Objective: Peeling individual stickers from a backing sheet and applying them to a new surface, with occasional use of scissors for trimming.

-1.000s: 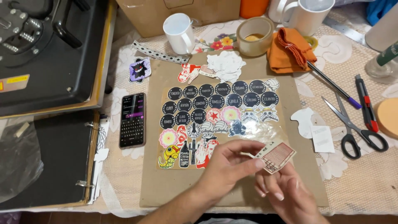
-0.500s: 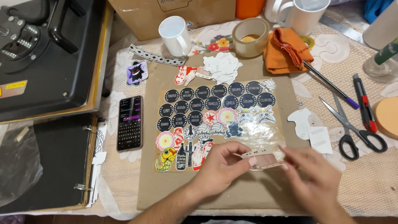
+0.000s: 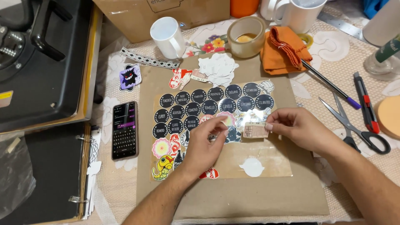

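Note:
My right hand pinches a small pinkish rectangular sticker by its right edge, just above a glossy sheet of stickers. My left hand rests on the sheet with fingertips beside the sticker's left edge. The sheet carries rows of round black labels and several colourful cartoon stickers. It lies on a brown cardboard mat.
A phone lies left of the mat. White mug, tape roll, orange cloth and cut-out paper scraps sit at the back. Pen, scissors and utility knife lie right. A black heat press fills the left.
The hands have risen from the sheet's lower edge to its middle. The small sticker passed from the left fingers into the right hand's pinch and now sits flatter over the sheet.

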